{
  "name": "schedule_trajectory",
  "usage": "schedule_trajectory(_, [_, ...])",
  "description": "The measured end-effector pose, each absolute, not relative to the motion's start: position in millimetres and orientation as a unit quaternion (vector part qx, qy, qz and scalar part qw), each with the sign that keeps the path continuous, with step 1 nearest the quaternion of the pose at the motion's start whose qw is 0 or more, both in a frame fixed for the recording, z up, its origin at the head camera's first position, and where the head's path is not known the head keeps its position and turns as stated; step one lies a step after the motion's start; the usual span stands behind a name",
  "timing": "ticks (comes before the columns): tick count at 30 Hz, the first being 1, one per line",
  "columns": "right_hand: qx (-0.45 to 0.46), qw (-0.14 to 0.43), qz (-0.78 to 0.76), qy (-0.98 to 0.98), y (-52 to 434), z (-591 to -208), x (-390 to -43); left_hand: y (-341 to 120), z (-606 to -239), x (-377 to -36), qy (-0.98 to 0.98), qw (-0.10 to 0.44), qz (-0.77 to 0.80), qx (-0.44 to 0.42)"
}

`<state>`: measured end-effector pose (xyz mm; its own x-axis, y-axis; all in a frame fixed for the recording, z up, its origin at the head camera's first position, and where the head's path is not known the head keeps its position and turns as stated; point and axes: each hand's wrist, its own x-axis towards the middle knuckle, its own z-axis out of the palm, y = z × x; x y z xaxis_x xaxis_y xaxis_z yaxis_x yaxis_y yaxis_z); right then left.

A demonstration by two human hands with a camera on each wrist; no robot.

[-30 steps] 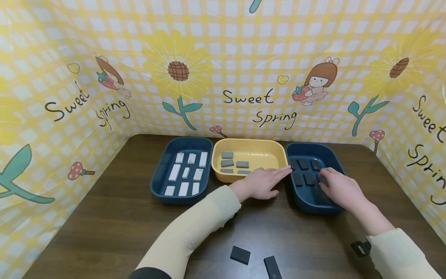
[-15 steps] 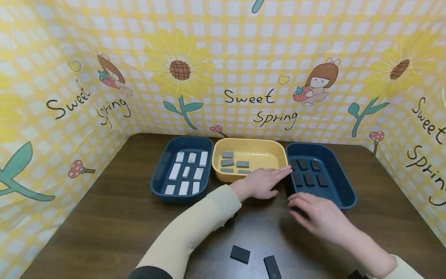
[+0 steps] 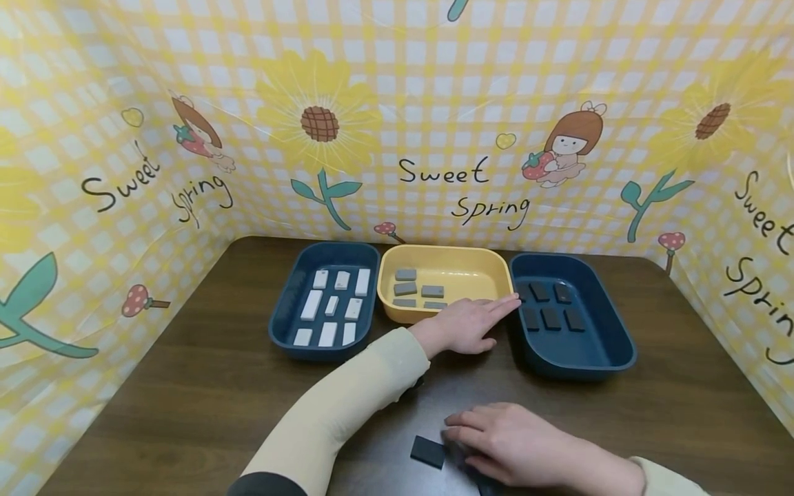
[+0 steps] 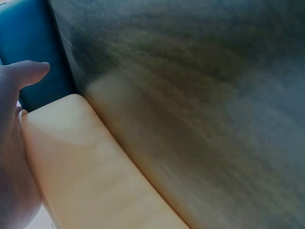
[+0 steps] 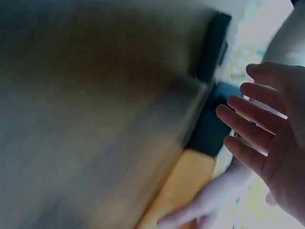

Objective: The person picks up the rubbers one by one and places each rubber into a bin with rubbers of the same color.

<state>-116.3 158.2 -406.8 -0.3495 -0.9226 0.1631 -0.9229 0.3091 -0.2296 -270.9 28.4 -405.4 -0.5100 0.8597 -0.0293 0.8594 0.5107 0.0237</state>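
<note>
While the left hand (image 3: 466, 326) is lying flat on the table (image 3: 186, 386) with its fingers straight and released, its fingertips are reaching the gap between the yellow tray (image 3: 490, 269) and the right blue tray (image 3: 611, 331), and it is grasping nothing. The right hand (image 3: 509, 441) is hovering low over the table's near edge, palm down, with fingers loosely spread and not clenched; in the right wrist view its fingers (image 5: 252, 119) are showing open and bare. Its fingertips are sitting just beside a dark block (image 3: 428, 452) lying flat on the table near that edge, though whether they are touching it is not clear. Six dark blocks are lying in the right blue tray, toward its far end. Grey blocks are resting in the yellow tray, which is standing at the table's far edge between the two blue ones. White blocks are lying in rows inside the left blue tray (image 3: 282, 310). The left wrist view is showing the yellow tray's wall (image 4: 95, 162) beside the thumb.
</note>
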Motion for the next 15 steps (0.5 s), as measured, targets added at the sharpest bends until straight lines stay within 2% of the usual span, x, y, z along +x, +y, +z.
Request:
schedule_trajectory(8, [0.619,-0.037,0.083,-0.780,139.6,-413.8,-116.9,28.9,-406.3,-271.1,0.867,0.015,0.004,0.499])
schedule_trajectory(15, [0.626,-0.058,0.065,-0.775,129.4,-415.3,-119.1,28.7,-406.4,-270.9,0.868,0.014,0.003,0.497])
